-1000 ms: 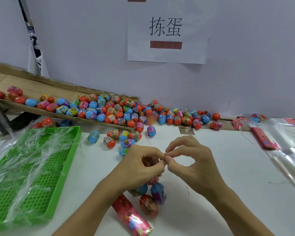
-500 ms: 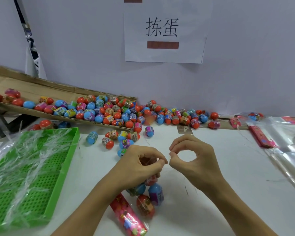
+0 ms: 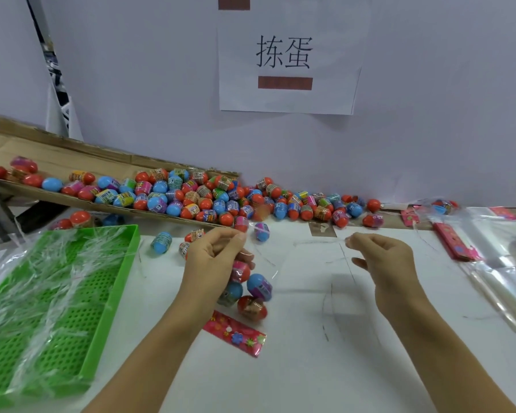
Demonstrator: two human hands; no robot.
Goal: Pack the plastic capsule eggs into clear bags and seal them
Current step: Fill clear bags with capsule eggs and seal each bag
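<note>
My left hand point(image 3: 213, 257) grips the gathered top of a clear bag point(image 3: 251, 293) that holds several capsule eggs, red, blue and purple. A red printed header card point(image 3: 236, 335) lies at the bag's bottom end on the table. My right hand point(image 3: 382, 257) is a hand's width to the right, thumb and forefinger pinching a thin clear strip point(image 3: 319, 241) that stretches back toward the bag. A big pile of loose capsule eggs point(image 3: 221, 201) lies along the back wall and on a cardboard ramp point(image 3: 57, 162).
A green perforated tray point(image 3: 51, 317) with clear plastic strips on it sits at the left. A stack of clear bags point(image 3: 501, 257) and red header cards point(image 3: 453, 239) lie at the right. A paper sign point(image 3: 286, 55) hangs on the wall.
My hands were together at the bag's neck and have pulled apart. The right hand moved right, drawing the thin strip out. The left hand lifted the bag slightly.
</note>
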